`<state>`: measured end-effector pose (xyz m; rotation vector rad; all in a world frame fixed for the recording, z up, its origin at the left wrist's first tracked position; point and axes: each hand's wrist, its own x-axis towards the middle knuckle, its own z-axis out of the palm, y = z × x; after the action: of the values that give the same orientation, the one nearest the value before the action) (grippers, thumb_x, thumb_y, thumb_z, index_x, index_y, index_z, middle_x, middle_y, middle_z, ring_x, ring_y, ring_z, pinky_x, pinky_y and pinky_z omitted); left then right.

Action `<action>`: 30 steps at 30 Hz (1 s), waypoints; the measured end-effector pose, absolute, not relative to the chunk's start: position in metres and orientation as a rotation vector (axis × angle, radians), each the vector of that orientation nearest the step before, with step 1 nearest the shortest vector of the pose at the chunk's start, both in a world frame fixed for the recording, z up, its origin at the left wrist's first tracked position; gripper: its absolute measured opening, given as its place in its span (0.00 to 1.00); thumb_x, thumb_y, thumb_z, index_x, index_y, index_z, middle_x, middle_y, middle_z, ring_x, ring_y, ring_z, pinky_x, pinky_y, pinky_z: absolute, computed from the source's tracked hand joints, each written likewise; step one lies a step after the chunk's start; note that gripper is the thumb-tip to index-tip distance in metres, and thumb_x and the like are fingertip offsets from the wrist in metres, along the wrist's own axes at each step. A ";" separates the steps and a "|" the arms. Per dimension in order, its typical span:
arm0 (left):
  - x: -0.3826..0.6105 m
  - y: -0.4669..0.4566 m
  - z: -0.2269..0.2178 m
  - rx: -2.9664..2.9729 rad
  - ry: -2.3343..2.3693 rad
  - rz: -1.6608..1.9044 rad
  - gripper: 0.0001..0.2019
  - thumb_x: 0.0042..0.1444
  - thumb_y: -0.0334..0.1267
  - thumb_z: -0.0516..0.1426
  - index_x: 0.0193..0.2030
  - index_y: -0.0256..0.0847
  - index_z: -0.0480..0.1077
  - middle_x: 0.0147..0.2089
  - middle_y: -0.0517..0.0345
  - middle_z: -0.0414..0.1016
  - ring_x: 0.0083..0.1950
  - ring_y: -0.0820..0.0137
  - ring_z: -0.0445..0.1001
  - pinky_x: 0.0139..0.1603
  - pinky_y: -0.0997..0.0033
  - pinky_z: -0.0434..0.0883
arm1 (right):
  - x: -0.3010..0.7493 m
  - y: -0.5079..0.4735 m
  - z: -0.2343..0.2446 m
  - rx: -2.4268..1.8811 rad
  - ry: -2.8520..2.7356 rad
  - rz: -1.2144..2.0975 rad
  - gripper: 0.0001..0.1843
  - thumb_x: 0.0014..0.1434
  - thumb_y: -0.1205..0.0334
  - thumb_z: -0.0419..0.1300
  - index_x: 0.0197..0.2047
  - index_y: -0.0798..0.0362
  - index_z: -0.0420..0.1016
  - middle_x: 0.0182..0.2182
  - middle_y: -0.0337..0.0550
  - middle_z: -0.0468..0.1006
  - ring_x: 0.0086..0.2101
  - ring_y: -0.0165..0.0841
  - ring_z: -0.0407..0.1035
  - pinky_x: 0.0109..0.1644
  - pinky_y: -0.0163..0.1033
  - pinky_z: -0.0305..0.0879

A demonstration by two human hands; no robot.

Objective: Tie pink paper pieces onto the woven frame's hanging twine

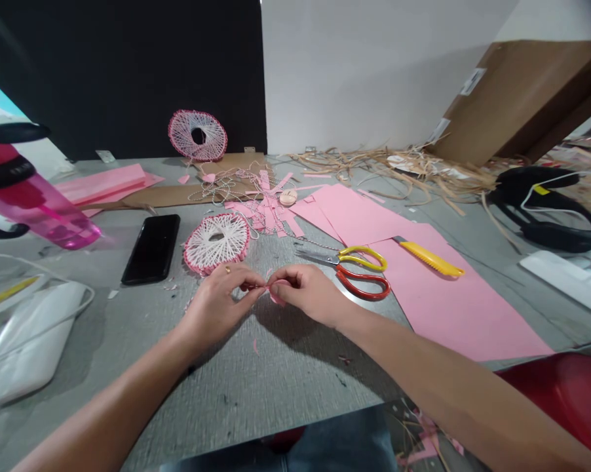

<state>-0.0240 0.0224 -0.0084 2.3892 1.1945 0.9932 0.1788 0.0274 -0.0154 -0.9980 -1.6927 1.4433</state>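
Small pink paper strip [274,293], pinched between the fingertips of both hands, low over the grey desk [276,400], one end curling downward. Left grip [217,308]: fully closed, fingers curled in on the strip, a small gold ring [227,269] on one finger. Right grip [308,295]: closed just as firmly, fingertips pressing on the strip from the other side, nothing else in hold.

Just ahead of the left grip, almost touching it: a round white string-woven disc with a pink-wrapped rim [217,241], flat on the desk. Farther ahead, a second such disc [197,136], upright and slightly tilted. Left of the left grip, a black smartphone [151,249], then a tilted pink plastic water bottle with black straps [35,196] and a white plastic bag [25,341].

Ahead of the right grip, near it: steel scissors with one yellow and one red loop handle [337,261]. Right of those, a yellow cutter [428,259] on large pink paper sheets [467,308]. Beyond both grips, a heap of cut pink paper strips [266,213] tangled with beaded string [221,187]. Far ahead to the right, dried raffia strands [398,164] and a brown cardboard box [521,98].
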 end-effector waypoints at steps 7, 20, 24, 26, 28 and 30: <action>-0.023 0.019 -0.005 2.527 1.204 1.040 0.05 0.62 0.34 0.58 0.36 0.43 0.76 0.37 0.57 0.81 0.43 0.64 0.77 0.52 0.59 0.71 | 0.178 0.027 -0.013 -1.060 -1.725 1.435 0.08 0.60 0.62 0.59 0.30 0.53 0.75 0.22 0.35 0.71 0.25 0.28 0.62 0.31 0.34 0.57; -0.024 0.020 -0.008 2.668 1.086 1.133 0.05 0.62 0.31 0.59 0.37 0.43 0.76 0.36 0.58 0.80 0.40 0.66 0.76 0.47 0.63 0.73 | 0.179 0.027 -0.017 -1.038 -1.733 1.398 0.07 0.59 0.63 0.59 0.29 0.53 0.74 0.23 0.35 0.72 0.25 0.27 0.63 0.31 0.34 0.58; -0.024 0.020 -0.009 2.630 1.080 1.156 0.05 0.61 0.31 0.60 0.37 0.43 0.77 0.36 0.58 0.81 0.40 0.66 0.76 0.46 0.63 0.73 | 0.177 0.027 -0.016 -1.019 -1.693 1.452 0.05 0.58 0.63 0.59 0.30 0.53 0.74 0.23 0.35 0.73 0.26 0.28 0.64 0.32 0.34 0.59; -0.024 0.019 -0.009 2.608 1.090 1.156 0.05 0.60 0.31 0.60 0.37 0.43 0.78 0.36 0.58 0.81 0.40 0.65 0.77 0.46 0.62 0.73 | 0.176 0.027 -0.016 -1.018 -1.678 1.465 0.05 0.57 0.63 0.59 0.30 0.53 0.73 0.23 0.35 0.73 0.26 0.28 0.64 0.32 0.34 0.59; -0.023 0.019 -0.009 2.584 1.097 1.155 0.05 0.60 0.31 0.60 0.37 0.44 0.78 0.36 0.58 0.81 0.40 0.65 0.77 0.46 0.62 0.73 | 0.176 0.027 -0.016 -1.010 -1.663 1.468 0.06 0.57 0.63 0.59 0.29 0.53 0.73 0.23 0.35 0.73 0.26 0.28 0.64 0.32 0.34 0.58; -0.023 0.018 -0.009 2.559 1.106 1.150 0.06 0.60 0.30 0.60 0.36 0.44 0.78 0.35 0.58 0.81 0.40 0.65 0.77 0.46 0.61 0.73 | 0.176 0.026 -0.017 -0.993 -1.648 1.479 0.06 0.57 0.62 0.59 0.29 0.53 0.72 0.23 0.35 0.73 0.26 0.28 0.64 0.32 0.34 0.58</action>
<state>-0.0227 0.0184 -0.0090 2.5592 1.1062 1.1497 0.1762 0.0260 -0.0168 -0.9934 -1.6480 1.4788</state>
